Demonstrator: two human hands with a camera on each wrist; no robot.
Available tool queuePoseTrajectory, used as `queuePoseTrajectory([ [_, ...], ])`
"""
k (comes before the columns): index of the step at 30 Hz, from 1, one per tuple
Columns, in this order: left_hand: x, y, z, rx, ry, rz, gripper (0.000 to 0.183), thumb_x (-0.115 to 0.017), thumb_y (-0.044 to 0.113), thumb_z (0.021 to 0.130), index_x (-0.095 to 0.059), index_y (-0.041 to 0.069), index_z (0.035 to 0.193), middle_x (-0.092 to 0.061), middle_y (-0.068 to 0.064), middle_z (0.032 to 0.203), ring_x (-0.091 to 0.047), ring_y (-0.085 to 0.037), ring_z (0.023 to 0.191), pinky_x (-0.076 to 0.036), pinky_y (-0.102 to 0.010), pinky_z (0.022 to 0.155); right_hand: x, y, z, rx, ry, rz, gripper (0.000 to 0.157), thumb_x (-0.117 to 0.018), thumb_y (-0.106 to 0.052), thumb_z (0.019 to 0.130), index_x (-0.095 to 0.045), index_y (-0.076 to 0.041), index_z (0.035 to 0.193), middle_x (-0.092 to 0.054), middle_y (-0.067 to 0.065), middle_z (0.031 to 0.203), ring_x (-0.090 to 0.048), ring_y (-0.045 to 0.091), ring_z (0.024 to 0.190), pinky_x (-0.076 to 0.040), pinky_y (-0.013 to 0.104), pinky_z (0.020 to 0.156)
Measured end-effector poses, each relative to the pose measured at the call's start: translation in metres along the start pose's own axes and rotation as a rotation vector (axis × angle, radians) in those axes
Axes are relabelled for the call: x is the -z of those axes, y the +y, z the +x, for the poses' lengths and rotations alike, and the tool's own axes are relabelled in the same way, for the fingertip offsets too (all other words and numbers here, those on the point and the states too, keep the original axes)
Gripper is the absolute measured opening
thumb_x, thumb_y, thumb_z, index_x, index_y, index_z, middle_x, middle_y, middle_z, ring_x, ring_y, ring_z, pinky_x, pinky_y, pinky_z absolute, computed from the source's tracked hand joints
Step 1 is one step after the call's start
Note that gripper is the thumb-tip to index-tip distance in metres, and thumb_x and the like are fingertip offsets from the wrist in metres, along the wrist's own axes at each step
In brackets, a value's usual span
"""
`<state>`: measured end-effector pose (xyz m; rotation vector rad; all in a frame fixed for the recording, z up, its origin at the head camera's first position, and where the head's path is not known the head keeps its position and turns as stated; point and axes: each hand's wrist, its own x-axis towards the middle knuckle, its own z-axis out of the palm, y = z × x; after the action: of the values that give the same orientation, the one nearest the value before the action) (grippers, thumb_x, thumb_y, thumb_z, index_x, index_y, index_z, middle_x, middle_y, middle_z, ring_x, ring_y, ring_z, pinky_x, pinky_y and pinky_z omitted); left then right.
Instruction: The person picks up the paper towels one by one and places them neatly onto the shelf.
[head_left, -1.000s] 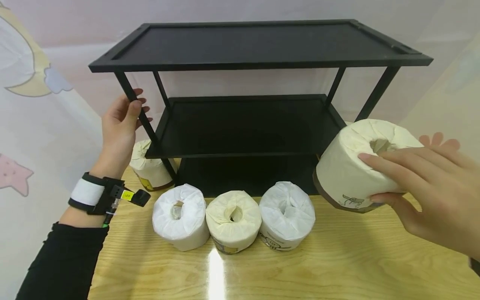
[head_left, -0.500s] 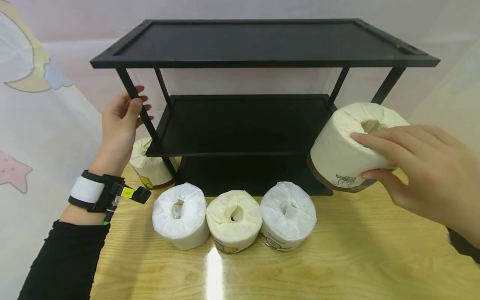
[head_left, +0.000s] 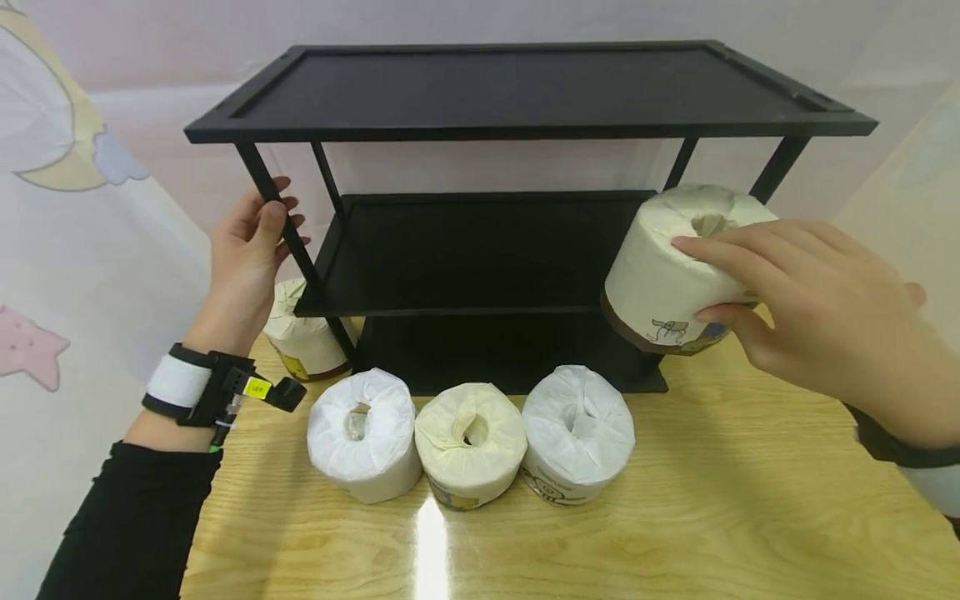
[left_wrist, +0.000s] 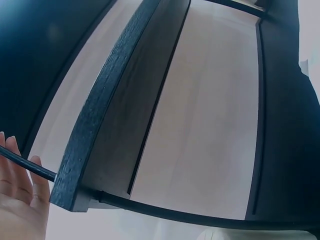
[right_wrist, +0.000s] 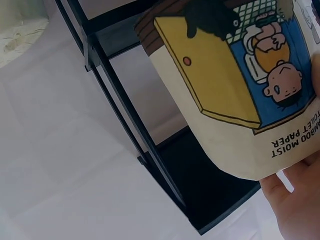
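Head cam: R fingers (head_left: 738, 265) hold roll (head_left: 654, 275), L fingers (head_left: 270, 225) rack (head_left: 517, 93).

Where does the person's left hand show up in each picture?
Head: the left hand is left of centre, holding a front post.
Left wrist: the hand is at bottom left.
Right wrist: not in it.
Shared landmark: the black rack.
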<state>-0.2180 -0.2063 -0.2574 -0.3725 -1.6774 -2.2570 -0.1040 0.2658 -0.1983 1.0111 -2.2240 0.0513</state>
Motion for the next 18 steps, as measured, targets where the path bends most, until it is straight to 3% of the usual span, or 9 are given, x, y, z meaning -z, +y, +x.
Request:
queuePoseTrajectory([
  [6,-0.001,0.000,0.002,0.008,0.017,-0.001,0.048,-0.075,0.030,0.082,-0.066,0.008,0.124,-0.055,-0.011,0.113,-0.054,-0.021,0.099,-0.051,-0.027,0.086,-0.010,0.008,0.009,0.032,-0.001,0.022,0.063,-0.032,-0.051,0.106,-0.060,0.000,0.129,-0.066,0.022,0.101,-0.059,0.042,0.087,-0.044,0.055,0.077],
  [10,-0.001,0.001,0.002,0.017,0.022,0.009,0.045,-0.073,0.028,0.084,-0.066,0.009,0.124,-0.056,-0.008,0.111,-0.054,-0.020,0.099,-0.051,-0.026,0.086,-0.013,0.011,0.013,-0.006,-0.019,0.017,0.068,-0.030,-0.056,0.103,-0.058,0.000,0.129,-0.064,0.024,0.098,-0.058,0.044,0.085,-0.045,0.057,0.072],
  [15,-0.002,0.001,0.003,0.012,0.041,-0.001,0.041,-0.072,0.025,0.085,-0.066,0.008,0.122,-0.057,-0.008,0.110,-0.054,-0.019,0.097,-0.051,-0.026,0.084,-0.012,0.010,0.019,-0.070,-0.051,0.007,0.076,-0.028,-0.063,0.101,-0.057,0.000,0.131,-0.064,0.025,0.104,-0.060,0.047,0.089,-0.046,0.060,0.077],
  [16,-0.002,0.001,0.003,0.009,0.044,-0.004,0.041,-0.072,0.025,0.085,-0.066,0.008,0.122,-0.057,-0.009,0.110,-0.054,-0.019,0.097,-0.051,-0.026,0.084,-0.012,0.009,0.020,-0.078,-0.051,0.005,0.074,-0.031,-0.062,0.101,-0.057,0.000,0.132,-0.064,0.025,0.106,-0.060,0.047,0.090,-0.046,0.060,0.079],
  [18,-0.002,0.001,0.003,0.005,0.046,-0.005,0.043,-0.073,0.027,0.084,-0.067,0.008,0.122,-0.057,-0.009,0.110,-0.054,-0.020,0.098,-0.051,-0.027,0.084,-0.011,0.008,0.021,-0.107,-0.055,-0.001,0.062,-0.051,-0.052,0.099,-0.057,0.000,0.133,-0.065,0.025,0.110,-0.060,0.048,0.094,-0.046,0.061,0.082],
])
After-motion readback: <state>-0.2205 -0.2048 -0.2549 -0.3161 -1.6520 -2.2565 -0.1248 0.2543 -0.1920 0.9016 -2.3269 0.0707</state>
